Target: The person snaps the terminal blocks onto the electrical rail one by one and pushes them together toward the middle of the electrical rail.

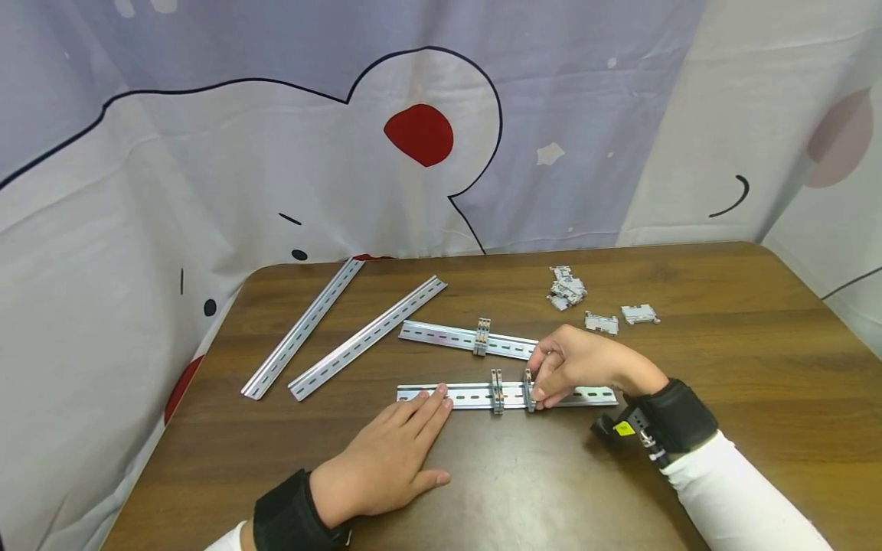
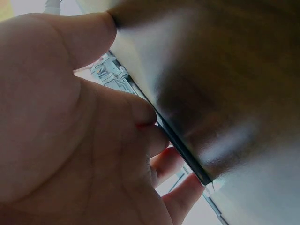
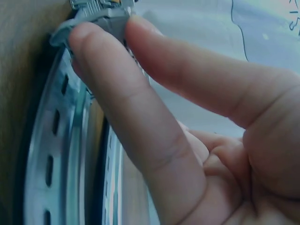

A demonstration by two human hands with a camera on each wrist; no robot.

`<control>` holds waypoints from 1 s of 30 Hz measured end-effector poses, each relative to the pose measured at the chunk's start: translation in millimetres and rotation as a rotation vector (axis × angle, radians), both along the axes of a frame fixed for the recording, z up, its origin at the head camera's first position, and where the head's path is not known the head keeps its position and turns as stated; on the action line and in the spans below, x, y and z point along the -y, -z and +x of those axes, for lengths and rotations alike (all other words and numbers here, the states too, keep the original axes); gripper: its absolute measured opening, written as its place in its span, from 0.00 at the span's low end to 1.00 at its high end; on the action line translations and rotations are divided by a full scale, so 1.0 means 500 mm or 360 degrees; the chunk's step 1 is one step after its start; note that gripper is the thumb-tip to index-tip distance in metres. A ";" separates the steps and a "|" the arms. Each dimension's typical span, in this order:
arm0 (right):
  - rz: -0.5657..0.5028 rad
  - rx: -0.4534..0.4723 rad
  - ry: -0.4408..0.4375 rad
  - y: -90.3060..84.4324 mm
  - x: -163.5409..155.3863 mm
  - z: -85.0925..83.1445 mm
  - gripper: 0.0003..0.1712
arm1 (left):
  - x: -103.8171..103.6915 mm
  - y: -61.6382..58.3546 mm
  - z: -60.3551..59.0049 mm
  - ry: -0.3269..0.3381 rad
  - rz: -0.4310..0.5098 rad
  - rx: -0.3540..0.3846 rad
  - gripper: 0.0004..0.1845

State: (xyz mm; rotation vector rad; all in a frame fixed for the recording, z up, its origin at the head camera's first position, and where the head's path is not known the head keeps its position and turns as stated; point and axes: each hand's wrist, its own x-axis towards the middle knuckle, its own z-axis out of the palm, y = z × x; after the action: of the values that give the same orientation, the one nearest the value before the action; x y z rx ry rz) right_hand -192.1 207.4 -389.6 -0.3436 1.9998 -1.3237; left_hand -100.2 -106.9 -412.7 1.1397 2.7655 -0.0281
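A slotted metal DIN rail (image 1: 596,396) lies nearest the person on the table. My left hand (image 1: 386,459) is spread flat, its fingertips pressing on the rail's left part. Between thumb and fingers, my right hand (image 1: 586,363) pinches a thin grey terminal block (image 1: 529,390) standing across the rail; the right wrist view shows fingers (image 3: 105,70) on the block's side. Just left of it, more terminal blocks (image 1: 497,392) sit upright on the same rail. In the left wrist view, grey blocks (image 2: 110,72) show beyond the thumb.
Behind lies a second rail (image 1: 441,334) carrying a small group of terminal blocks (image 1: 482,337), its right end hidden by my right hand. Two bare rails (image 1: 368,337) (image 1: 303,329) lie slanted at left. Loose blocks (image 1: 567,288) are piled at the back right, with two single ones (image 1: 602,323) nearer.
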 end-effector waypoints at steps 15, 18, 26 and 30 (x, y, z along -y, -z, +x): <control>-0.0134 -0.0030 0.0011 0.013 0.043 0.003 0.22 | 0.000 0.000 0.000 0.0004 0.0015 -0.0012 0.43; -0.0150 -0.0054 -0.0022 0.017 0.047 0.001 0.20 | 0.000 0.001 0.000 0.0006 0.0013 -0.0010 0.43; -0.0188 -0.0066 -0.0038 0.020 0.053 -0.001 0.22 | 0.001 -0.001 -0.001 0.0006 0.0023 -0.0005 0.43; -0.0192 -0.0066 -0.0032 0.020 0.055 0.001 0.21 | 0.000 -0.001 -0.001 0.0009 0.0027 -0.0004 0.43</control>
State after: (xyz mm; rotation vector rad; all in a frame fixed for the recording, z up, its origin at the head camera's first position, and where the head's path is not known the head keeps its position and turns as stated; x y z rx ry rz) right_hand -191.6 180.0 -399.7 -0.4498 1.9495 -1.4387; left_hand -100.5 -106.9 -412.0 1.1527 2.7699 -0.0069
